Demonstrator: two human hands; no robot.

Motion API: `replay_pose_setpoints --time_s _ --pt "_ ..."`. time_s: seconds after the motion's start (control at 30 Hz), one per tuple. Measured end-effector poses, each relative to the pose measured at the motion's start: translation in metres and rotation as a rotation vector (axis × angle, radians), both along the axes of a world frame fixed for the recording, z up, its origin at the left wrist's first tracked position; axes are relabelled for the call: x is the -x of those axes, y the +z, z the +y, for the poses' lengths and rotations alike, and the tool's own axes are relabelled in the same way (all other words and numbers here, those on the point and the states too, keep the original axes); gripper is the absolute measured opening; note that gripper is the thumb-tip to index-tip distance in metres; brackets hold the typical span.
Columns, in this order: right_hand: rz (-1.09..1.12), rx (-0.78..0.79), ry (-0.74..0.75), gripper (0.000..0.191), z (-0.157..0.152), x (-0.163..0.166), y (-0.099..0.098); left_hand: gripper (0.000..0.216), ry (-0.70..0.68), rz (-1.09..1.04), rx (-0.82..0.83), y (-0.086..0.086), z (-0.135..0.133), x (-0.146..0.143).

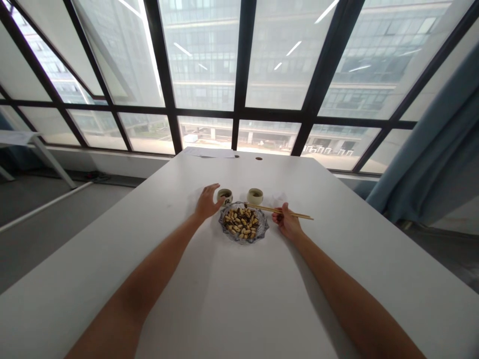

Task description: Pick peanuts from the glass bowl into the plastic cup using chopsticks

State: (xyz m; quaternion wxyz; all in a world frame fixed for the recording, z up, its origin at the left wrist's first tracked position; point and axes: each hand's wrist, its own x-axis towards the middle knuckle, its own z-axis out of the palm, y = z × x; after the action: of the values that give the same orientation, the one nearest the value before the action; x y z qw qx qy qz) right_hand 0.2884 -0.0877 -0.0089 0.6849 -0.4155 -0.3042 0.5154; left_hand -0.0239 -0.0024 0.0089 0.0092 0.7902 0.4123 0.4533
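A glass dish point(263, 229) full of mixed light and dark nuts or beans sits in the middle of a white table point(239, 299). Just behind it stand two small ceramic cups, the left cup point(225, 195) and the right cup point(255, 195). My left hand point(207, 201) rests on the table with its fingers spread, thumb touching the left cup. My right hand point(286, 221) is closed around a pair of wooden chopsticks point(279, 211). Their tips point left, over the far rim of the dish.
Sheets of paper point(211, 152) lie at the table's far edge, next to a small round hole point(258, 158). Large dark-framed windows rise behind. A blue curtain point(430, 164) hangs at the right, and another table point(22, 139) stands far left.
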Motion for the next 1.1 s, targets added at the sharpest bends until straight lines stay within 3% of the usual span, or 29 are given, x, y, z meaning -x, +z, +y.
replay_pose_setpoints --time_s 0.17,0.4,0.57,0.73,0.87,1.1 --pt "-0.008 -0.013 -0.02 0.053 -0.001 -0.001 -0.001 0.057 0.068 -0.152 0.237 -0.015 0.017 -0.027" --pt "-0.019 0.003 -0.015 0.058 -0.002 0.0 0.0 0.075 0.033 -0.258 0.431 -0.036 0.028 -0.026" --pt "-0.089 -0.013 -0.094 0.062 -0.003 0.004 0.005 0.072 -0.029 -0.245 0.424 -0.041 0.029 -0.026" --pt "-0.415 -0.237 -0.244 0.053 -0.016 0.014 0.021 0.073 -0.066 -0.265 0.385 -0.041 0.024 -0.027" --pt "-0.579 -0.306 -0.211 0.048 -0.024 0.024 0.03 0.074 -0.052 -0.267 0.399 -0.04 0.023 -0.027" --pt "-0.612 -0.287 -0.233 0.051 -0.021 0.033 0.043 0.074 -0.063 -0.273 0.409 -0.038 0.02 -0.029"
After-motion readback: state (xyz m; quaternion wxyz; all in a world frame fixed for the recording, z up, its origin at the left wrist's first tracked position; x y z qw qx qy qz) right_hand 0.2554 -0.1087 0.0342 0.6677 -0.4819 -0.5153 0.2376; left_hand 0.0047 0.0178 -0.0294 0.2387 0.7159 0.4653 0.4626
